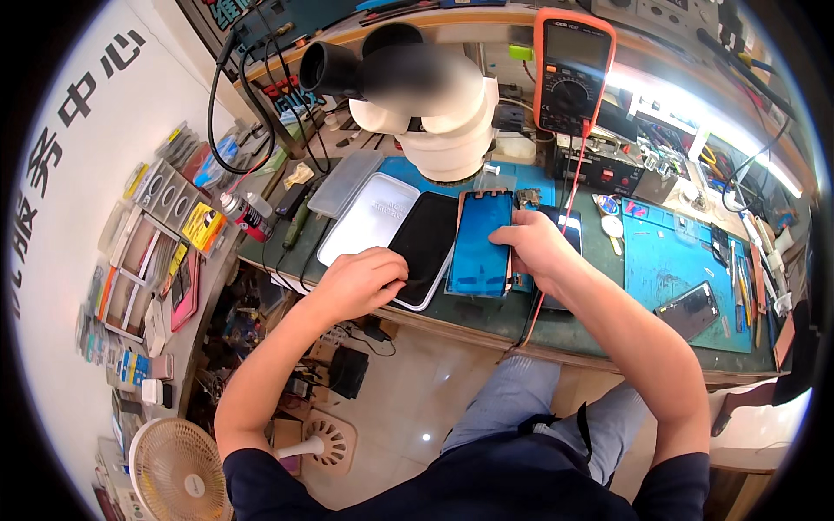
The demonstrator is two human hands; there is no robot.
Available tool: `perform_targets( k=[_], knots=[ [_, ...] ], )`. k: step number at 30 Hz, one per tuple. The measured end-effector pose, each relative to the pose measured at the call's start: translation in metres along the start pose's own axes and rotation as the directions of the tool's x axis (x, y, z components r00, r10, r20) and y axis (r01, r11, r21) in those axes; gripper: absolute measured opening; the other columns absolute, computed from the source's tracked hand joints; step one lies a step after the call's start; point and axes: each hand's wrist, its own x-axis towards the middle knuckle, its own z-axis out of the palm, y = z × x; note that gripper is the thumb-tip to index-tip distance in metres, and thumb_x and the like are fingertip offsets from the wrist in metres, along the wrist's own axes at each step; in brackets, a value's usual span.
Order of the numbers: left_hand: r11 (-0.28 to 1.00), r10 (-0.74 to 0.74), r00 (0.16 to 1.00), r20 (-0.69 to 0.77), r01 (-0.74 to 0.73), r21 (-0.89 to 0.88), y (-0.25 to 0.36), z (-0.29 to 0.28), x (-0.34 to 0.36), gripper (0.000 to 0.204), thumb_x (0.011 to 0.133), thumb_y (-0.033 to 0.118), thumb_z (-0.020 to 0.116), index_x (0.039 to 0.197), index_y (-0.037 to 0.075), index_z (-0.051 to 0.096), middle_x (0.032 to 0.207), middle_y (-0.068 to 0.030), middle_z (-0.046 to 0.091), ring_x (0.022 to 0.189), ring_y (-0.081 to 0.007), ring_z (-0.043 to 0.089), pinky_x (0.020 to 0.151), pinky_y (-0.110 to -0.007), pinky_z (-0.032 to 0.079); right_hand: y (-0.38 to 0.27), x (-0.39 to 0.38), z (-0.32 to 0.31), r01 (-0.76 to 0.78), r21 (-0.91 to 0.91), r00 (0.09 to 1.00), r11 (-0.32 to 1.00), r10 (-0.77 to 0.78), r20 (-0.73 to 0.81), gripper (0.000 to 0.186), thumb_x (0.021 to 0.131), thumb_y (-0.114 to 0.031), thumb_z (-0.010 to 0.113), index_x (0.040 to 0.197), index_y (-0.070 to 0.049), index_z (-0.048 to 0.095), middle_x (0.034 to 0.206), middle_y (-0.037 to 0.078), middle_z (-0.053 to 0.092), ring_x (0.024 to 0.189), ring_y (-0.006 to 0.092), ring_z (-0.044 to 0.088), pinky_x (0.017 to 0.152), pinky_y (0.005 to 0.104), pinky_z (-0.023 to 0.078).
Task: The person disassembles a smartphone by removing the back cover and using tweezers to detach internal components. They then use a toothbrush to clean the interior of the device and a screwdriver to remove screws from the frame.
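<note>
Bench (pixel 473 317), seen from above. Toward the rear edge stand a white microscope (pixel 443 130) and, to its right, an orange multimeter (pixel 573 74); its red lead (pixel 570 187) runs toward the front edge, partly hidden by the right forearm. A blue mat (pixel 660 260) covers the right end. Near the front edge, a glossy black phone panel (pixel 427 230) lies slanted over the right side of a white tray (pixel 369 208); a blue-faced phone panel (pixel 476 247) is just beside it. Right hand (pixel 532 246): grip closed on the blue-faced panel's right edge, thumb on its face. Left hand (pixel 369 278): fingers curled at the black panel's left edge; whether its grip grasps cannot be told.
</note>
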Motion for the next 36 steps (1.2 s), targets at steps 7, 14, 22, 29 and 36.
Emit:
perform_targets(
  k=[7, 14, 22, 29, 36],
  knots=[
    [0.77, -0.638, 0.642, -0.425, 0.544, -0.334, 0.004, -0.006, -0.019, 0.015, 0.093, 0.007, 0.069, 0.104, -0.001, 0.062, 0.09, -0.016, 0.072, 0.068, -0.0236, 0.072, 0.064, -0.034, 0.059, -0.004, -0.011, 0.013, -0.014, 0.051, 0.999, 0.999, 0.012, 0.042, 0.022, 0.095, -0.003, 0.068, 0.113, 0.008, 0.066, 0.104, 0.016, 0.075, 0.085, 0.0258, 0.077, 0.075, 0.0389, 0.067],
    [0.795, -0.605, 0.591, -0.534, 0.413, -0.443, -0.006, -0.014, -0.023, 0.013, 0.093, -0.002, 0.068, 0.101, -0.003, 0.057, 0.105, -0.0137, 0.075, 0.079, -0.0148, 0.07, 0.064, -0.03, 0.06, 0.019, 0.039, 0.084, 0.015, -0.075, 0.998, 0.997, -0.02, -0.061, 0.02, 0.088, 0.004, 0.07, 0.105, 0.015, 0.066, 0.103, 0.021, 0.073, 0.086, 0.0318, 0.077, 0.066, 0.0439, 0.067],
    [0.85, -0.526, 0.697, -0.487, 0.431, -0.302, 0.013, -0.029, -0.044, 0.013, 0.094, -0.004, 0.067, 0.103, -0.001, 0.058, 0.118, -0.0156, 0.076, 0.098, -0.0171, 0.074, 0.078, -0.032, 0.064, 0.023, 0.042, 0.105, 0.001, -0.137, 0.993, 0.991, -0.017, -0.115, 0.016, 0.09, 0.0, 0.065, 0.096, 0.015, 0.069, 0.097, 0.022, 0.074, 0.081, 0.0341, 0.079, 0.063, 0.042, 0.064],
    [0.904, -0.426, 0.759, -0.492, 0.372, -0.209, 0.014, -0.023, -0.038, 0.016, 0.091, -0.005, 0.068, 0.102, -0.001, 0.058, 0.116, -0.0172, 0.076, 0.097, -0.0258, 0.076, 0.078, -0.034, 0.065, -0.009, 0.056, 0.079, 0.02, -0.667, 0.999, 0.745, 0.016, 0.048, 0.023, 0.092, -0.01, 0.062, 0.087, 0.007, 0.078, 0.077, 0.015, 0.079, 0.065, 0.0211, 0.077, 0.059, 0.0347, 0.062],
    [0.911, -0.412, 0.79, -0.454, 0.374, -0.175, 0.013, -0.019, -0.035, 0.017, 0.09, -0.005, 0.07, 0.102, 0.0, 0.059, 0.114, -0.0163, 0.076, 0.095, -0.0284, 0.077, 0.077, -0.035, 0.065, -0.002, 0.053, 0.07, -0.049, -0.406, 0.998, 0.913, 0.056, 0.006, 0.015, 0.093, -0.003, 0.07, 0.086, 0.009, 0.076, 0.078, 0.016, 0.079, 0.068, 0.0227, 0.079, 0.056, 0.032, 0.065]
  ],
)
